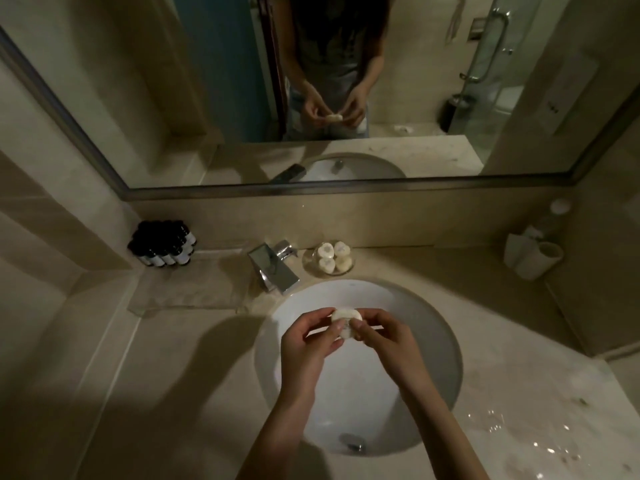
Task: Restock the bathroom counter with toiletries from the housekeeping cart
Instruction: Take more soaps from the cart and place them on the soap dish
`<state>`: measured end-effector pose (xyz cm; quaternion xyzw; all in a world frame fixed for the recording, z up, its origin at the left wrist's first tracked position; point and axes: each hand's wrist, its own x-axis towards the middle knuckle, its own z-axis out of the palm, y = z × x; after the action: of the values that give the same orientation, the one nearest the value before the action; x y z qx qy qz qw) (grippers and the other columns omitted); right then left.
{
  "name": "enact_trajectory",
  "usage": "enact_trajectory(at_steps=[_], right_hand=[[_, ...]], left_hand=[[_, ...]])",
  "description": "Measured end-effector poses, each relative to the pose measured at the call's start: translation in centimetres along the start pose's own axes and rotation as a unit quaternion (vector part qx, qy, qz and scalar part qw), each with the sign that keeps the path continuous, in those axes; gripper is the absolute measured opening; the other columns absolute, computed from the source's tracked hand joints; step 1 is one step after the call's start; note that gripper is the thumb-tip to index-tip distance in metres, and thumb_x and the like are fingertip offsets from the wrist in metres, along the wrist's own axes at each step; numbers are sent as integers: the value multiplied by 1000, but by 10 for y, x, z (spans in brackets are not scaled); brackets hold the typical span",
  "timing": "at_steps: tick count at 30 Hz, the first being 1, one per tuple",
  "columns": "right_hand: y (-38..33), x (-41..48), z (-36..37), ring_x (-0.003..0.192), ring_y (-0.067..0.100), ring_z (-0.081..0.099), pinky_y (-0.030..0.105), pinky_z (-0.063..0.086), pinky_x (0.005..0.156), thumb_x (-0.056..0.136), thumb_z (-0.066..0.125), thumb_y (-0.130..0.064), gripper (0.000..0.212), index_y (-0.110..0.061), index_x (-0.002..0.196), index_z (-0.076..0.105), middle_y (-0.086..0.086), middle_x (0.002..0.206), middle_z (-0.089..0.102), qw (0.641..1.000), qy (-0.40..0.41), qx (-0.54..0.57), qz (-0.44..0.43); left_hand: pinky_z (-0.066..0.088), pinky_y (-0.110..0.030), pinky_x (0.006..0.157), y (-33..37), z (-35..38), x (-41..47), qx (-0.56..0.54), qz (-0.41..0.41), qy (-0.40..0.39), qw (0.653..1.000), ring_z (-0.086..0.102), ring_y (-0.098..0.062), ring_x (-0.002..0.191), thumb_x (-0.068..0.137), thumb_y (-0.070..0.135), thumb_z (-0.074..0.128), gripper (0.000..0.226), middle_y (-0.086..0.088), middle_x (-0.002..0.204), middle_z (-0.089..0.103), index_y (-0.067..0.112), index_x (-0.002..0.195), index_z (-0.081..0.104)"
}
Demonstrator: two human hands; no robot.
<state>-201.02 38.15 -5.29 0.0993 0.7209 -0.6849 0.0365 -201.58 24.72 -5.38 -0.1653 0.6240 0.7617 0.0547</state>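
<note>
Over the white sink basin (415, 341) both hands hold one small round wrapped soap (346, 318). My left hand (308, 344) pinches its left side and my right hand (384, 341) pinches its right side. Behind the basin, right of the faucet, a clear glass dish (310, 268) holds several more round soaps (334, 258). A cluster of small dark toiletry bottles (162, 244) stands at the back left of the counter.
A chrome faucet (273, 268) juts over the basin's back rim. A clear tray (187, 289) lies left of it. White cups (533, 258) stand at the back right. Water drops shine on the counter (502, 427) at front right. A wide mirror (138, 116) fills the wall.
</note>
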Motion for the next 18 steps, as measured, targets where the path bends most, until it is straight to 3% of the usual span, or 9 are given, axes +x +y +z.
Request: enact_trajectory(at_steps=[7,12,16,18], right_hand=[[18,86,-5,71,9,65,16,48,59,88,66,-14,5,-14,93,69,1,81,72,996,53,-10,77],[34,163,-6,83,17,65,21,48,67,88,65,-16,9,-13,97,68,2,88,71,991,58,-37,115],[48,215,-2,82,14,67,24,51,71,86,68,-17,6,-15,91,69,-2,85,71,989,47,-53,126],[57,231,1,81,14,68,28,54,74,85,70,-17,6,-16,91,70,-3,85,72,988,46,-69,127]], left_hand=[[58,-35,78,-15,24,85,8,-25,24,999,70,-18,91,81,6,72,18,-3,96,74,12,98,72],[58,-30,71,-28,51,157,-7,-50,55,997,71,-16,85,81,3,71,16,-2,90,75,16,90,73],[58,-36,80,-42,56,201,29,-36,76,996,70,-16,93,82,11,71,17,-1,96,74,15,99,72],[57,-26,76,-48,56,215,76,-3,87,993,69,-6,87,85,16,69,14,6,89,74,25,96,71]])
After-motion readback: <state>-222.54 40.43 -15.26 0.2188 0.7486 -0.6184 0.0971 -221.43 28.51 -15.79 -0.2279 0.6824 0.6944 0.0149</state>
